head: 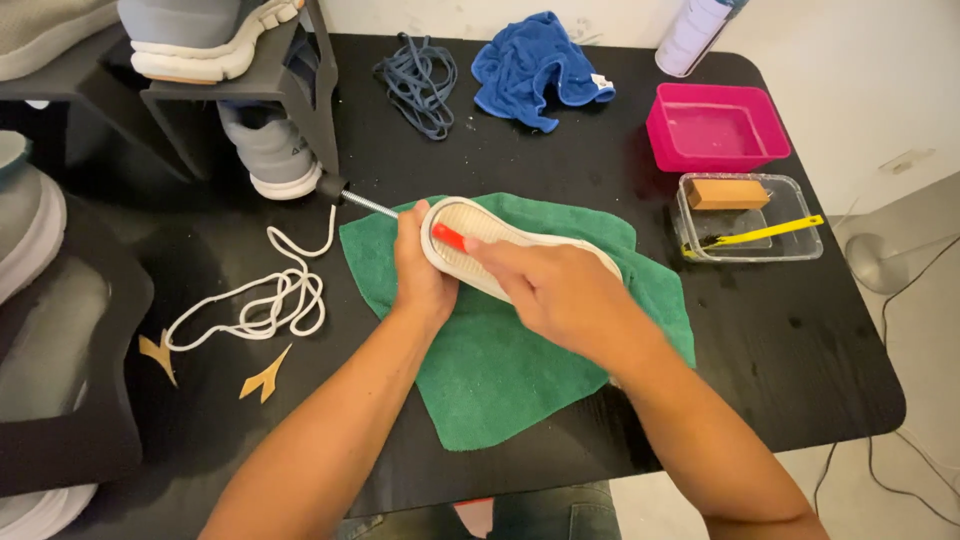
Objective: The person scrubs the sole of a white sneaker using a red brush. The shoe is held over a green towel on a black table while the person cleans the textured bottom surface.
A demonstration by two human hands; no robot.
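So the white shoe (500, 245) lies sole-up on the green cloth (500, 370), which is spread out mid-way across the black surface (780, 350). Left hand (420, 270) is wrapped around the heel end of the shoe, fingers curled over the edge. Right hand (555, 285) is closed around a red-handled tool (448, 237), its tip lying on the sole. Left of the cloth there's a loose white lace (270, 295). Beyond the cloth sit dark laces (418, 85) and a blue rag (535, 65). Right of the cloth: a pink tub (715, 128) and a clear tray (750, 220) with a brown block (727, 193).
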